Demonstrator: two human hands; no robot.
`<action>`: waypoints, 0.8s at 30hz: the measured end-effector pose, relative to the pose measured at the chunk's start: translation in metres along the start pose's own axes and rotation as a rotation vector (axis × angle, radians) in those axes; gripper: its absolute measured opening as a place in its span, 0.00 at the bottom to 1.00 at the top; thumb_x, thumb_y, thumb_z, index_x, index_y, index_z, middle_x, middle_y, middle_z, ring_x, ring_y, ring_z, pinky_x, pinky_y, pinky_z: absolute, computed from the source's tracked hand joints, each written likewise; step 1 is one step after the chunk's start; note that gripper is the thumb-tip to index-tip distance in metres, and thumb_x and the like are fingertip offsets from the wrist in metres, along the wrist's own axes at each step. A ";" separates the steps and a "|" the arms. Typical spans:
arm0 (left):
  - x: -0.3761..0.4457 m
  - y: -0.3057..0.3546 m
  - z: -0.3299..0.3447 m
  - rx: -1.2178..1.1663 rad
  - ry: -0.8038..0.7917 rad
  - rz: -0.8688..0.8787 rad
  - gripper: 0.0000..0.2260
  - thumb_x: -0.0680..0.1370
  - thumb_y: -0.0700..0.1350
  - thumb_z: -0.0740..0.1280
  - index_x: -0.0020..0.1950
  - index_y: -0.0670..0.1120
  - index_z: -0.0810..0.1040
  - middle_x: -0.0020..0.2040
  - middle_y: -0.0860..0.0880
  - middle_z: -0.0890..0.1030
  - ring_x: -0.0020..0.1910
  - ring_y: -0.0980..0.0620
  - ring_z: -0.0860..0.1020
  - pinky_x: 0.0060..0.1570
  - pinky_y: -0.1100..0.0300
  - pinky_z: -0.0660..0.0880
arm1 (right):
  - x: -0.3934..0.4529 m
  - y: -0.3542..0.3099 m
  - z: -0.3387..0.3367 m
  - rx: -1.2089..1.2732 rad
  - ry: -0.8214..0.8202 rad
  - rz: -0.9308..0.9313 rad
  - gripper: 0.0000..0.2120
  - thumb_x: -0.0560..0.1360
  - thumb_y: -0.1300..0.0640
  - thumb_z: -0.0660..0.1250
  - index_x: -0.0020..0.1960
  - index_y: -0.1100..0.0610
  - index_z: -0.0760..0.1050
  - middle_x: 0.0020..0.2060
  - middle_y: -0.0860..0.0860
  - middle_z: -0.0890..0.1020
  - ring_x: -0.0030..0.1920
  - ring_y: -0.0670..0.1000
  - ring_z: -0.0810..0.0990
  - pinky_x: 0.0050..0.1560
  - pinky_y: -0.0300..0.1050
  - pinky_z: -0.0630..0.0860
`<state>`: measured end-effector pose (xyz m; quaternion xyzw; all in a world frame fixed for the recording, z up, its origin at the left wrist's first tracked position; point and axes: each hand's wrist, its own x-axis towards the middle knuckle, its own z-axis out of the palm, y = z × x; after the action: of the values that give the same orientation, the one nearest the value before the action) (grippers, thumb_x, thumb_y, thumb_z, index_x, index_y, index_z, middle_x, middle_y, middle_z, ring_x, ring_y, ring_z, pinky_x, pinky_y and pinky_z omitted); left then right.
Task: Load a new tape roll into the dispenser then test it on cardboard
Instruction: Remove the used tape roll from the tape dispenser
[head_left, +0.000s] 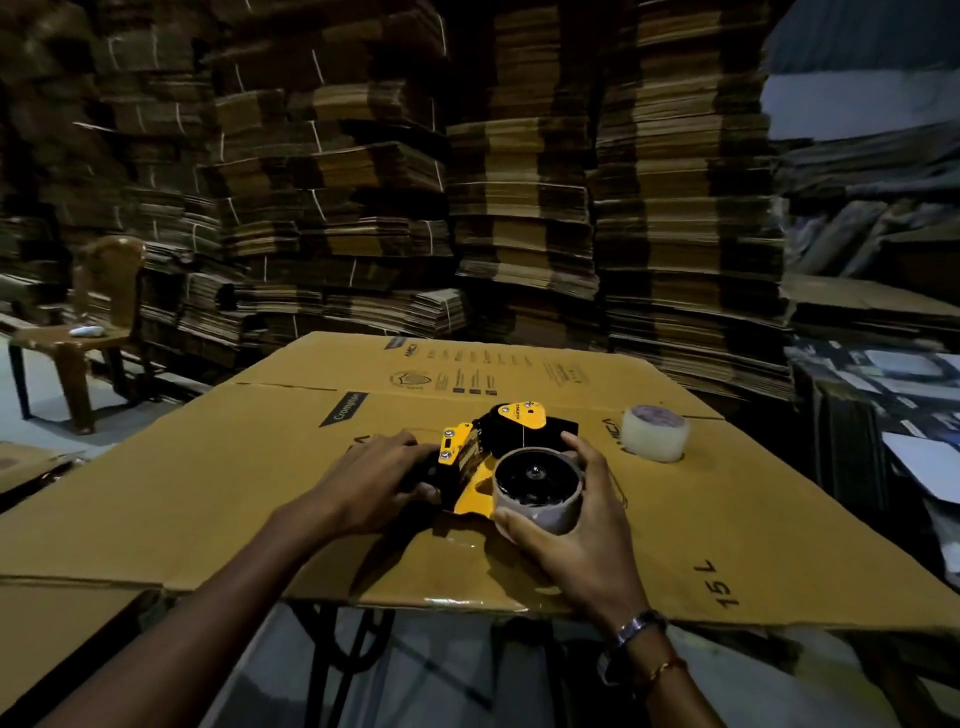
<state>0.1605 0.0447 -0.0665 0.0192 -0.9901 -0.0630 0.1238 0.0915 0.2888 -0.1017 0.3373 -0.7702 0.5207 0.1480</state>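
The left hand (384, 480) is gripping the yellow tape dispenser (483, 457) lying on the cardboard worktop (208, 467); the right hand (576, 525) is clasping the roll (537, 491) on its hub. Judged: loading step, seating unclear. The clear spare roll (655, 432) is waiting nearby.

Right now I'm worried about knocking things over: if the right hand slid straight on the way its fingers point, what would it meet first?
Probably the dispenser's black and yellow head, just beyond the right hand's fingertips gripping the mounted roll. The spare roll sits off to the right, likely clear.
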 end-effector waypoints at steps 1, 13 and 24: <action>0.001 -0.004 0.001 -0.012 -0.022 0.004 0.25 0.82 0.51 0.65 0.77 0.50 0.66 0.66 0.48 0.74 0.62 0.50 0.73 0.58 0.54 0.73 | 0.000 0.000 0.000 0.013 -0.036 0.010 0.45 0.63 0.43 0.81 0.72 0.37 0.59 0.66 0.40 0.72 0.65 0.43 0.72 0.64 0.44 0.73; -0.036 0.008 0.014 0.094 0.518 0.114 0.18 0.78 0.49 0.68 0.67 0.45 0.77 0.59 0.43 0.77 0.57 0.43 0.75 0.51 0.48 0.78 | 0.009 -0.002 -0.001 0.110 -0.329 0.125 0.45 0.64 0.44 0.79 0.75 0.44 0.61 0.61 0.36 0.73 0.65 0.45 0.75 0.63 0.39 0.74; -0.044 0.065 0.040 -0.448 0.010 -0.068 0.57 0.68 0.75 0.67 0.82 0.55 0.36 0.77 0.46 0.68 0.71 0.46 0.71 0.64 0.50 0.73 | 0.011 0.001 -0.009 0.166 -0.456 0.237 0.57 0.60 0.41 0.79 0.81 0.44 0.51 0.70 0.42 0.72 0.70 0.49 0.73 0.71 0.52 0.71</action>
<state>0.1920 0.1162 -0.1076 0.0248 -0.9495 -0.2856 0.1276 0.0818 0.2925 -0.0921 0.3644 -0.7724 0.5063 -0.1196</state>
